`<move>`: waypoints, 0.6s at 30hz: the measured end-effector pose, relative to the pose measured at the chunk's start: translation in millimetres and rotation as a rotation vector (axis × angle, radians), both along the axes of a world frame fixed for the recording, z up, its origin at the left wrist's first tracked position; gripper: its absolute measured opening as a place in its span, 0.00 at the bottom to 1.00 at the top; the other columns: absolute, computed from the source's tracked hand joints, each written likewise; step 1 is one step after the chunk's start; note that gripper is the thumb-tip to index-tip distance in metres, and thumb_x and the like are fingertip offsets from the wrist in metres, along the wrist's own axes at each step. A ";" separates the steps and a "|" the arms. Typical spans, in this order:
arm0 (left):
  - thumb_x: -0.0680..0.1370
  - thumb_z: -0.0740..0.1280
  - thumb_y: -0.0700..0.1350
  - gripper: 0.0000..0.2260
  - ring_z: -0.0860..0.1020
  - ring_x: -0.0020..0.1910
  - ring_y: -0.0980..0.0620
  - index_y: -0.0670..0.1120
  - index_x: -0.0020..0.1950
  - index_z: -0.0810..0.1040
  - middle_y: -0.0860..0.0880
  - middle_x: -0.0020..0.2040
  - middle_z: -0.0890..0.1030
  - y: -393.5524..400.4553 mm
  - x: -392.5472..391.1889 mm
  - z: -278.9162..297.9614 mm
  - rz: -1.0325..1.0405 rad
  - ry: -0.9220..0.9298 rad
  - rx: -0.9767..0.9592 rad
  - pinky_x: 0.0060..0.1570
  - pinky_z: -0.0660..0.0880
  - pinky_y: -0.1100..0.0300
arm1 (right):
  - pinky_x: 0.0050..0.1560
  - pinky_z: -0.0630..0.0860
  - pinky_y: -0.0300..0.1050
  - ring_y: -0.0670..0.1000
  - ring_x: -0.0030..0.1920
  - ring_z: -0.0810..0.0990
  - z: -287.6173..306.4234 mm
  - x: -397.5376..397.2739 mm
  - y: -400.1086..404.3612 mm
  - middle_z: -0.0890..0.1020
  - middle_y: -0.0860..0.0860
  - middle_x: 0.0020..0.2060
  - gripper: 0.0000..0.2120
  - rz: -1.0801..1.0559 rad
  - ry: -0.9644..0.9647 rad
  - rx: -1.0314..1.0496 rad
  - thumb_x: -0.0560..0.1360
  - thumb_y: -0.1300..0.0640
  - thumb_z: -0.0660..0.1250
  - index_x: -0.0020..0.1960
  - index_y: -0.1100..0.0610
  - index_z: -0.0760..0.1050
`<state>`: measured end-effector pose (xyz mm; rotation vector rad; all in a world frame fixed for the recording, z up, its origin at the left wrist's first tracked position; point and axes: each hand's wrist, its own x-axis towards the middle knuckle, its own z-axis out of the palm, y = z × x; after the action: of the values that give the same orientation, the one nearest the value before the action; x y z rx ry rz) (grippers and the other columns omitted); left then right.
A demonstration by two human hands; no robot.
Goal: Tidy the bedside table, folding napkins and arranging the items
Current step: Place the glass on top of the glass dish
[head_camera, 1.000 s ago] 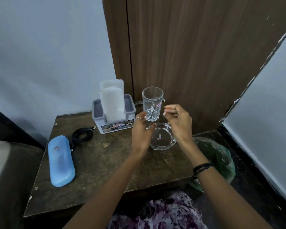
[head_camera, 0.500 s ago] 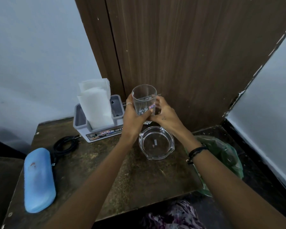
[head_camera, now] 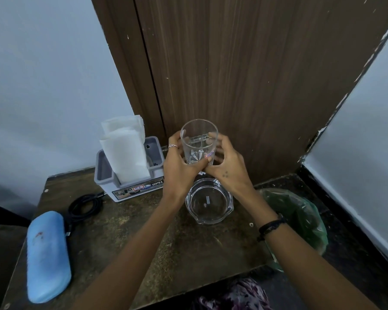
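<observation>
A clear glass mug point(head_camera: 198, 139) stands upright at the back of the brown bedside table point(head_camera: 143, 242), close to the wooden panel. My left hand point(head_camera: 179, 168) wraps its left side and my right hand point(head_camera: 226, 168) wraps its right side. A clear glass ashtray point(head_camera: 208, 201) sits on the table just in front of the mug, under my wrists. Left of the mug, white folded napkins point(head_camera: 126, 153) stand upright in a grey and white holder point(head_camera: 130, 184).
A blue spectacle case point(head_camera: 47, 256) lies along the table's left edge. A coiled black cable point(head_camera: 85, 204) rests between it and the holder. A green plastic bag point(head_camera: 300, 218) hangs off the right side of the table, above the dark floor.
Both hands closed around the glass mug, which they only neared a second ago. The camera has moved closer and tilted, so the table sits lower in the view.
</observation>
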<state>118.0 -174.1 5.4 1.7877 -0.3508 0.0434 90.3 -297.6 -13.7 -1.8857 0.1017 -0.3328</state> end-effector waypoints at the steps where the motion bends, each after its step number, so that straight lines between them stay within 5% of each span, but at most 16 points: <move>1: 0.66 0.76 0.46 0.32 0.75 0.49 0.69 0.57 0.63 0.62 0.66 0.51 0.73 1.5 -5.4 4.4 -0.002 -0.012 -0.005 0.45 0.73 0.77 | 0.59 0.71 0.37 0.39 0.60 0.73 3.0 -5.2 0.0 0.74 0.41 0.59 0.37 -0.007 -0.011 0.002 0.61 0.44 0.72 0.67 0.45 0.63; 4: 0.64 0.77 0.47 0.32 0.76 0.49 0.72 0.61 0.60 0.62 0.68 0.50 0.73 7.1 -22.3 16.9 -0.008 -0.034 -0.020 0.43 0.72 0.79 | 0.55 0.71 0.27 0.33 0.60 0.72 13.5 -24.1 0.8 0.75 0.38 0.58 0.35 -0.023 -0.046 -0.006 0.62 0.45 0.73 0.66 0.42 0.63; 10: 0.62 0.79 0.49 0.33 0.75 0.45 0.71 0.58 0.60 0.64 0.66 0.48 0.75 18.7 -51.9 31.7 -0.032 -0.038 0.055 0.40 0.73 0.78 | 0.58 0.73 0.38 0.33 0.59 0.71 24.8 -62.8 4.3 0.75 0.37 0.56 0.35 -0.010 -0.015 -0.003 0.63 0.49 0.75 0.66 0.41 0.64; 13: 0.61 0.79 0.48 0.32 0.77 0.43 0.71 0.56 0.58 0.66 0.64 0.47 0.76 23.9 -63.5 31.5 -0.046 -0.017 0.078 0.38 0.74 0.77 | 0.55 0.72 0.34 0.34 0.59 0.72 21.0 -75.2 7.2 0.76 0.38 0.57 0.35 0.008 0.017 -0.009 0.64 0.50 0.76 0.67 0.42 0.64; 18: 0.61 0.79 0.46 0.33 0.77 0.49 0.57 0.52 0.60 0.65 0.55 0.53 0.77 24.1 -71.3 18.4 -0.022 0.021 0.143 0.43 0.76 0.71 | 0.53 0.70 0.31 0.32 0.57 0.72 8.3 -84.1 10.0 0.75 0.36 0.55 0.35 0.010 0.073 -0.020 0.64 0.49 0.76 0.66 0.41 0.64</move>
<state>46.7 -150.0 23.8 1.9242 -0.3665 -0.0167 6.2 -287.6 -5.4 -1.9177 0.1389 -0.2595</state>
